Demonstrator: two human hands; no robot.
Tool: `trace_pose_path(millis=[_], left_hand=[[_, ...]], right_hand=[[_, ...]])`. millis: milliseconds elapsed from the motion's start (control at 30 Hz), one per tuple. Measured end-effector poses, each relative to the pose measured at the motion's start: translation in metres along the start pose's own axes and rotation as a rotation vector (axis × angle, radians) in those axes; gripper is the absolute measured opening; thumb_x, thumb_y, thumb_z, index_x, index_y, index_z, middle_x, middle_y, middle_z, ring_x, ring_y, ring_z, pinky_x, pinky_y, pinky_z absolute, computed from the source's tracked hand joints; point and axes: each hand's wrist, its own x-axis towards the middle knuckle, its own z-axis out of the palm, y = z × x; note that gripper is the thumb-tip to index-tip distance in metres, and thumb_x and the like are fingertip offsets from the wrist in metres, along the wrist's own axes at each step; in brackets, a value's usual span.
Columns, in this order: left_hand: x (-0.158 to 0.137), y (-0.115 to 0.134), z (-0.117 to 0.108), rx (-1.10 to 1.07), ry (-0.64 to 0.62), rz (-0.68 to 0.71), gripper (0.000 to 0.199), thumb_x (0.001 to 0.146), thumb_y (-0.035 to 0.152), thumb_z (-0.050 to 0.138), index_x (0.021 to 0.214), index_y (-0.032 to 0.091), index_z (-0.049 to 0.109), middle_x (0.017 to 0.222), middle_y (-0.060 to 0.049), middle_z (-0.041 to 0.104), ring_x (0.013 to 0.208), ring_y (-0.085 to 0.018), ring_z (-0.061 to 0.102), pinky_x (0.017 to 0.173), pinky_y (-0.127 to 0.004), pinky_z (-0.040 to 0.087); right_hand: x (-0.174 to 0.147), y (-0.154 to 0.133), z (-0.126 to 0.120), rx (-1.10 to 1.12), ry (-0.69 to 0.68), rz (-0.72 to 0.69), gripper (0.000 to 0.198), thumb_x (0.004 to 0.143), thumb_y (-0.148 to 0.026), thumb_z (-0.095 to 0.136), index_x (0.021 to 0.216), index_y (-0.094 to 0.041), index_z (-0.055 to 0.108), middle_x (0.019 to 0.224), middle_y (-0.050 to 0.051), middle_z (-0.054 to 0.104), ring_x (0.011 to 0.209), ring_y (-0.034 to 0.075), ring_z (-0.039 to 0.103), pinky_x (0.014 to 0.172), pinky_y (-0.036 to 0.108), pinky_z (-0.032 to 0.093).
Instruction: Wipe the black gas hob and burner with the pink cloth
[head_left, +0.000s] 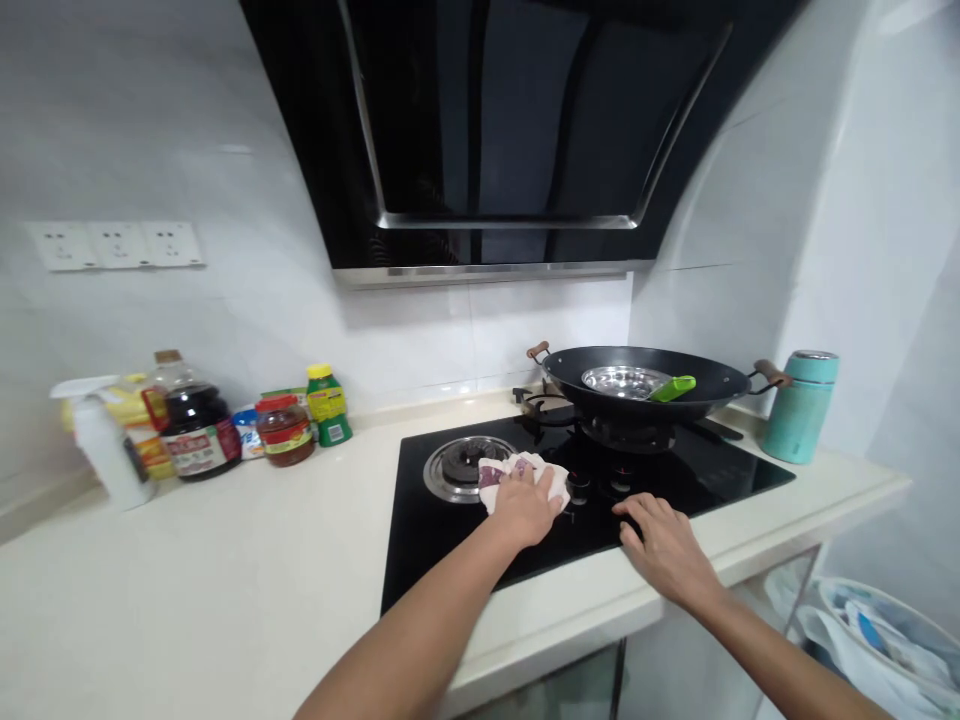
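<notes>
Under my left hand (525,505) a white cloth with purple patches (553,485) is pressed against the black glass cooktop (435,540). The cloth lies at the right side of the left burner (457,470), beside the control knobs (577,487). My right hand (664,545) rests at the cooktop's front edge, fingers apart and slightly bent, with nothing seen in it. Behind it, a large black wok (705,372) with wooden side handles sits over the right burner. Inside the wok are a shiny metal bowl or strainer (622,380) and a green handle (673,389).
A black range hood (517,130) hangs low above the cooktop. To the left stand a white spray bottle (109,450), a dark sauce bottle (196,430), a red-lidded jar (285,432) and a green bottle (328,405). At right are a turquoise flask (802,408) and a lined bin (892,620).
</notes>
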Motion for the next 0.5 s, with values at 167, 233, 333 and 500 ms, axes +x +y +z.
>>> trace_pose_path(millis=[167,233,333,500], left_hand=[[-0.043,-0.034,-0.01,-0.05,-0.007,-0.016,0.063,0.097,0.06,0.036,0.152,0.03,0.04,0.16,-0.007,0.043,0.15,-0.03,0.033,0.119,-0.048,0.028],[-0.058,-0.053,-0.015,-0.064,-0.007,-0.035,0.065,0.094,0.063,0.039,0.151,0.032,0.041,0.16,-0.006,0.043,0.148,-0.03,0.036,0.118,-0.05,0.03],[-0.073,-0.079,-0.026,-0.071,-0.017,-0.05,0.067,0.089,0.063,0.046,0.15,0.036,0.042,0.159,-0.004,0.044,0.145,-0.032,0.04,0.113,-0.053,0.035],[-0.088,-0.113,-0.043,-0.088,-0.056,-0.084,0.07,0.078,0.067,0.056,0.141,0.036,0.055,0.15,-0.004,0.053,0.138,-0.034,0.047,0.111,-0.049,0.038]], right_hand=[[-0.001,-0.004,-0.005,-0.038,-0.025,0.011,0.029,0.094,-0.026,0.043,0.11,-0.025,0.067,0.116,0.006,0.065,0.105,0.024,0.058,0.09,0.039,0.041],[-0.002,-0.006,-0.006,-0.048,-0.032,0.014,0.029,0.095,-0.026,0.043,0.111,-0.024,0.067,0.117,0.006,0.065,0.106,0.024,0.058,0.091,0.04,0.041],[-0.003,-0.007,-0.005,-0.057,-0.034,0.016,0.03,0.095,-0.025,0.042,0.112,-0.024,0.067,0.118,0.007,0.066,0.107,0.024,0.058,0.09,0.04,0.041],[-0.004,-0.003,0.0,-0.034,-0.01,0.005,0.032,0.096,-0.026,0.041,0.113,-0.024,0.067,0.119,0.006,0.066,0.107,0.023,0.059,0.092,0.041,0.042]])
